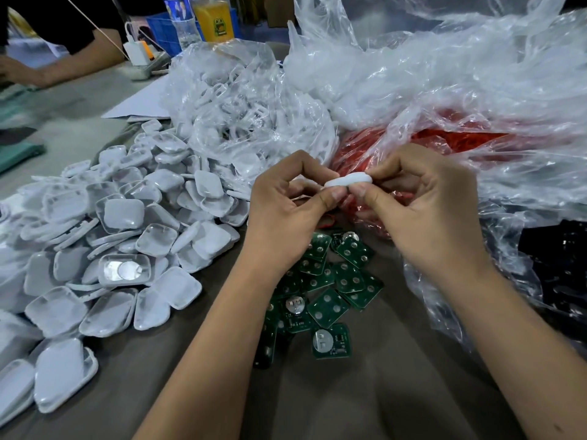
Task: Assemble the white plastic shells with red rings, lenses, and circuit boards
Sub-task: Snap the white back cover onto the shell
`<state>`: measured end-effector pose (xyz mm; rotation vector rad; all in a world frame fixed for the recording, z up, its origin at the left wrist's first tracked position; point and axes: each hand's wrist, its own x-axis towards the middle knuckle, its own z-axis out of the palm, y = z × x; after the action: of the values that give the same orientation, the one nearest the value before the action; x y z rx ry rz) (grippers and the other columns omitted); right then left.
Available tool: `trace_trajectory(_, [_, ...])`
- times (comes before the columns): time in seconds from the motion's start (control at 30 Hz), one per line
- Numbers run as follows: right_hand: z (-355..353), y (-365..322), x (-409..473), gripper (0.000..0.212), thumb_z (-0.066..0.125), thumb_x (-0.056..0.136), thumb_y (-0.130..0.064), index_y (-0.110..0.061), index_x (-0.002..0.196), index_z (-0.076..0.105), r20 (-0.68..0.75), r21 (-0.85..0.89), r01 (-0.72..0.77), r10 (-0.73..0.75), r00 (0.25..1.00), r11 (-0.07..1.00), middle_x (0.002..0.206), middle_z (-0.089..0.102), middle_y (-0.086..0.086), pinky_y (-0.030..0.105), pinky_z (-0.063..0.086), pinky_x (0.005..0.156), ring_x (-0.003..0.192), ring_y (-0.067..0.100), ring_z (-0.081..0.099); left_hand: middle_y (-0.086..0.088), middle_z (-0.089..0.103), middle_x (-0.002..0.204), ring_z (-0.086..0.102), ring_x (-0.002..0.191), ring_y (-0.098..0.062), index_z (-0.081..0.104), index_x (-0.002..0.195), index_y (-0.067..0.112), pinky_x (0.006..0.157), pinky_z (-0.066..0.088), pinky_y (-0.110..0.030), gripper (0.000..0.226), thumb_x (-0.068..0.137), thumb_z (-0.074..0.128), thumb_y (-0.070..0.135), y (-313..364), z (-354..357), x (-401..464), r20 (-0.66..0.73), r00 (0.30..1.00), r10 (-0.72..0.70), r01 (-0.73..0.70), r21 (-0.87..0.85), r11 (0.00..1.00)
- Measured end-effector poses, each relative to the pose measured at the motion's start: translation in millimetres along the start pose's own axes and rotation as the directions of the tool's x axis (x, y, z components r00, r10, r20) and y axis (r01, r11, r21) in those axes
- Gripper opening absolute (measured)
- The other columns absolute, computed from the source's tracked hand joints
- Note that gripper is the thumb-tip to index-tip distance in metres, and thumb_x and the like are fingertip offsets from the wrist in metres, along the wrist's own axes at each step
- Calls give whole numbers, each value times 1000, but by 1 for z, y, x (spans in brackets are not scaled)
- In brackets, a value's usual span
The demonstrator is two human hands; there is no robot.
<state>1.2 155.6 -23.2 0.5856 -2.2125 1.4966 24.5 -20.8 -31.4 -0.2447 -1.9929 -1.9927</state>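
We see left hand (pixel 286 198) and right hand (pixel 422 198) both pinching one white shell (pixel 347 180) edge-on above the circuit boards (pixel 330 290); its inside is hidden. Red rings (pixel 422 144) blur behind bag plastic; lenses unclear.

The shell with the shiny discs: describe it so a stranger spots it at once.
Start at the heap of white shells on the left. Near its front edge lies one open shell, hollow side up. Unlike its plain white neighbours, it shows two round silvery discs inside.
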Motion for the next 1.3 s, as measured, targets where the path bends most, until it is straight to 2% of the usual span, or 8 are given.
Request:
trace_trajectory(0.17, [-1,1,0,23,84,86,-14,-8,79,63,28,-145,132,-130,991,980,84,65,3,37,60,54,69,16,72,-29,71,83,72,71,-36,64,85,5,67,61,-44,13,87,74,-3,-2,1,-1,-11,1000,8,-8,26,1000])
trace_trajectory(0.33, [1,1,0,18,81,90,-18,-12,86,65,12,31,-77,77,997,997,71,72,1,27,57,46,53,12,72,-18,70,79,67,59,-23,66,89,6,59,57,-36,9,91,74,3,-6,8,2,-60,997,-51,54,49,997])
trace_trajectory(0.6, [5,1,-2,15,79,91,-7,-16,95,67,87,253,-196,180,980,947,73,71,6,28,52,40,51,22,68,-11,69,74,63,58,-19,62,96,-2,59,55,-26,8,96,67,5,-3,15,-1,-55,965,-257,234,-263,936])
trace_trajectory(0.83, [5,-4,-4,13,77,91,-2,-8,94,66,51,246,-219,213,976,944,71,67,9,31,54,39,48,21,68,-11,69,79,65,66,-23,64,94,-1,65,57,-34,8,95,68,5,-1,25,-3,-122,952,-282,244,-254,936])
trace_trajectory(0.97, [2,-5,-2,6,75,95,-13,-17,95,71,70,104,-246,240,968,964,67,69,2,25,49,39,44,15,64,-13,73,79,66,59,-18,63,99,-3,56,56,-22,9,96,67,5,2,18,1,-60,904,-423,387,-305,870])
trace_trajectory(1.1, [-11,-8,5,21,68,98,-18,-29,115,75,142,-40,-30,36,989,999,91,68,-16,21,52,64,74,7,63,-21,73,86,67,57,-18,68,100,0,50,53,-18,7,95,69,4,7,2,4,-30,863,-505,453,-398,798])
trace_trajectory(1.2, [-9,-11,6,28,73,93,-15,-22,119,77,243,-132,140,-105,964,981,111,67,-8,30,57,89,99,8,64,-19,70,81,63,53,-16,68,107,-6,46,50,-17,15,96,66,4,10,-1,3,23,847,-532,502,-369,782])
trace_trajectory(1.3, [-6,-12,4,20,78,90,-16,-14,110,81,279,-105,206,-170,945,973,105,73,-3,22,56,82,96,7,69,-11,65,70,58,48,-10,68,96,-3,41,46,-14,11,97,62,7,11,-4,4,43,828,-559,535,-359,765])
